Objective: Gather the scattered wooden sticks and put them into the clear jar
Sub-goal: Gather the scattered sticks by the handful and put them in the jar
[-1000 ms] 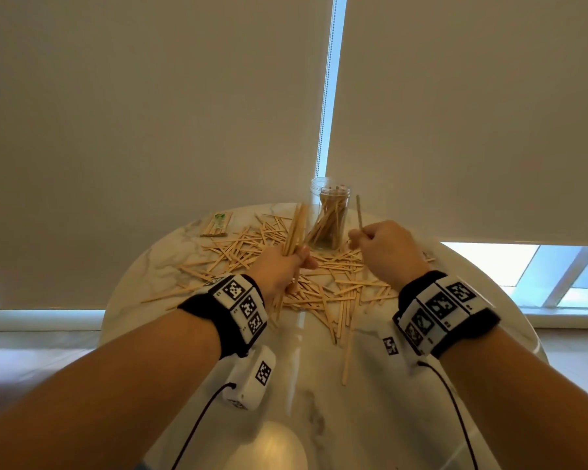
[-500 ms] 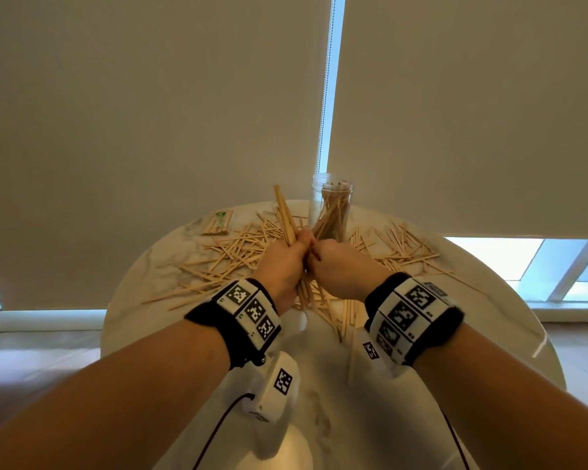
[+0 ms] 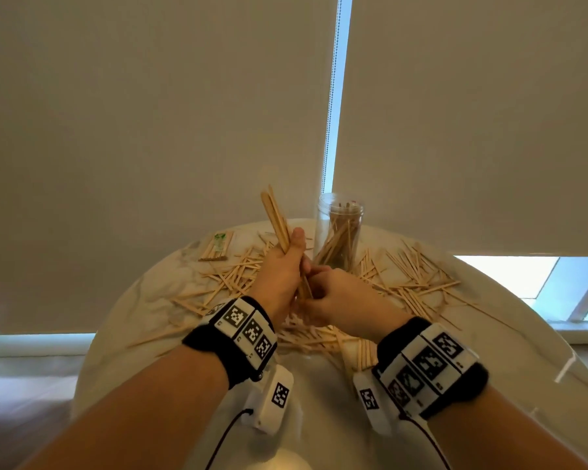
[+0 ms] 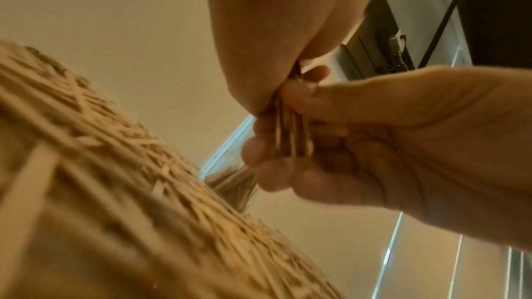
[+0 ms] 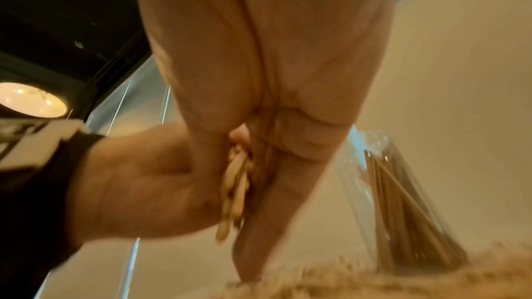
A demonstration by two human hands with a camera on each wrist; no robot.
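Observation:
My left hand (image 3: 282,269) grips a bundle of wooden sticks (image 3: 275,215) that points up and to the left above the table. My right hand (image 3: 333,293) meets it from the right and pinches the bundle's lower ends (image 4: 293,135) between thumb and curled fingers (image 4: 259,156). The clear jar (image 3: 340,228) stands upright just behind both hands, partly filled with sticks. In the right wrist view the jar (image 5: 403,201) is right of the stick ends (image 5: 233,190). Many loose sticks (image 3: 231,276) lie scattered on the round marble table (image 3: 123,334).
More loose sticks (image 3: 418,276) spread right of the jar and under my wrists. A small wrapped pack of sticks with a green label (image 3: 218,245) lies at the table's far left. Drawn roller blinds (image 3: 150,130) hang close behind the table.
A second ago my right hand held a single stick apart from the left. It has moved left to the bundle, and the bundle now stands more upright and higher.

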